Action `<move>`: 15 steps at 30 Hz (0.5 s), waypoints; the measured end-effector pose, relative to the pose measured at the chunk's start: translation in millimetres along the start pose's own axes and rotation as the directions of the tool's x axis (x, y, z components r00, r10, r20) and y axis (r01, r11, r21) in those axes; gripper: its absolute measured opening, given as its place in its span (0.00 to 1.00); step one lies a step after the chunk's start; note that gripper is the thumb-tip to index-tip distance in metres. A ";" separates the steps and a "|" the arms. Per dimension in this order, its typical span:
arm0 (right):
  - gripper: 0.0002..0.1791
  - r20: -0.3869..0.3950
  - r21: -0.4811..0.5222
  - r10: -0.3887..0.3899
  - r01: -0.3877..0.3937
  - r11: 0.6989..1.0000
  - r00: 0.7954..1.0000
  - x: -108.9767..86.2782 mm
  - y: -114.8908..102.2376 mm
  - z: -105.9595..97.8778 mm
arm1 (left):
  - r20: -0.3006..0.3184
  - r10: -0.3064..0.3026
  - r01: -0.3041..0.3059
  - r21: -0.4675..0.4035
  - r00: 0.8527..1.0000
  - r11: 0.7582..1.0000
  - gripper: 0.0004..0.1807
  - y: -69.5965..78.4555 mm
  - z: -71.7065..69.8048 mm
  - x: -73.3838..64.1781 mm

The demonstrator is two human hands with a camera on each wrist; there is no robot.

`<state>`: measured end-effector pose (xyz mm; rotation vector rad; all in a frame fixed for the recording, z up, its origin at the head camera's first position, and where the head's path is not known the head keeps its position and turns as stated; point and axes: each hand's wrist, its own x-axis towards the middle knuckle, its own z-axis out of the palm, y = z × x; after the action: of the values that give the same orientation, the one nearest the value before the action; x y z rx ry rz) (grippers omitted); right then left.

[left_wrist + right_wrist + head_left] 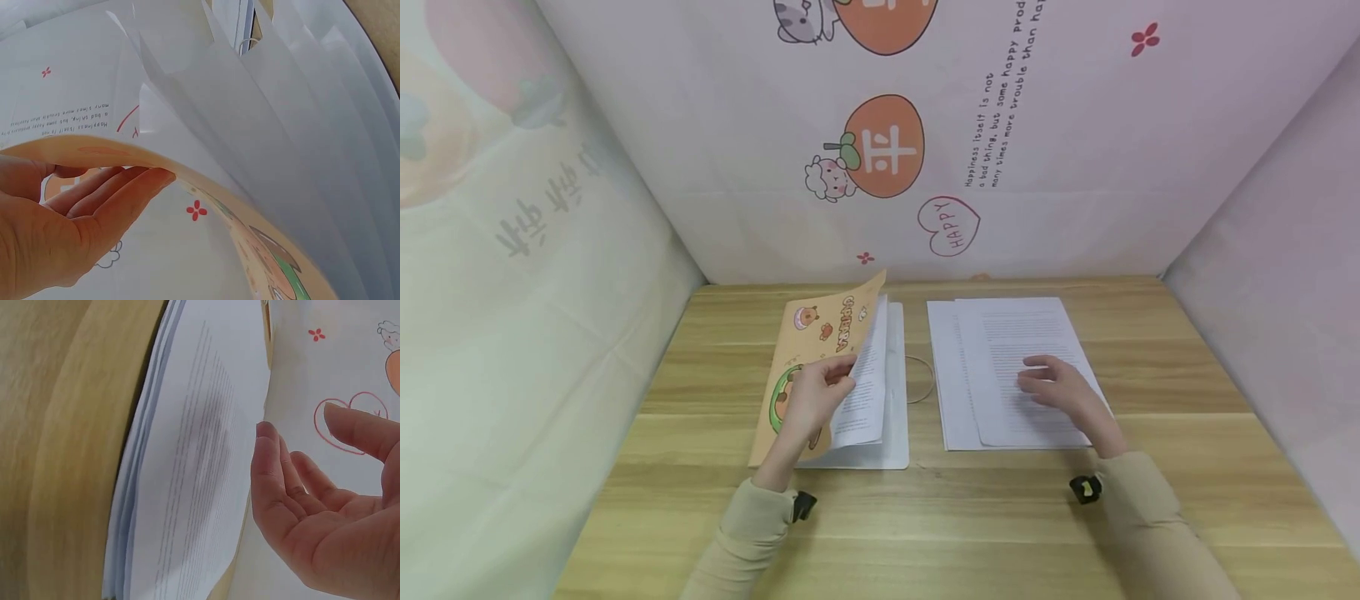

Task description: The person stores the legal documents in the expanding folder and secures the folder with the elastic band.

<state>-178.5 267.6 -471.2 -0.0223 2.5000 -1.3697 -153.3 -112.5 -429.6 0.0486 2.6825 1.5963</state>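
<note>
At the left of the table lies a folder with an orange cartoon cover [850,329] and a pale back [897,417]. The cover's right edge is raised and bent over white printed pages [865,392]. My left hand [823,387] touches the cover's outer side near that edge. In the left wrist view its fingers [125,194] lie fairly straight against the curved cover, beside fanned white sheets [275,137]. My right hand [1056,383] hovers over a stack of printed papers [1015,333], fingers loosely bent and holding nothing. In the right wrist view a gap separates the fingers [267,469] from the papers.
Between folder and papers lies a thin brown loop [931,379]. Patterned cloth [1037,233] hangs behind the wooden table [985,533], with more cloth at both sides. Small black devices [1086,489] sit at both wrists.
</note>
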 end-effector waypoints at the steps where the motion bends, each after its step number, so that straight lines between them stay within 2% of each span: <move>1: 0.33 -0.006 -0.013 0.001 -0.001 1.000 1.000 0.0 1.9 -1.7 | -0.001 0.001 -0.001 0.001 1.000 1.000 0.22 0.1 -0.1 -0.1; 6: 0.33 -0.034 -0.029 0.022 -0.023 0.999 0.999 2.4 10.5 -8.9 | 0.002 0.002 -0.002 -0.008 1.000 1.000 0.22 0.9 -1.1 -1.1; 15: 0.36 -0.019 -0.067 0.072 -0.073 0.995 0.997 2.0 17.9 -26.5 | -0.003 -0.001 0.001 -0.015 1.000 1.000 0.22 -1.1 -1.4 -0.8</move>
<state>-185.0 299.0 -473.0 0.0655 2.5343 -1.2617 -152.5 -114.2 -430.0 0.0453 2.6716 1.6177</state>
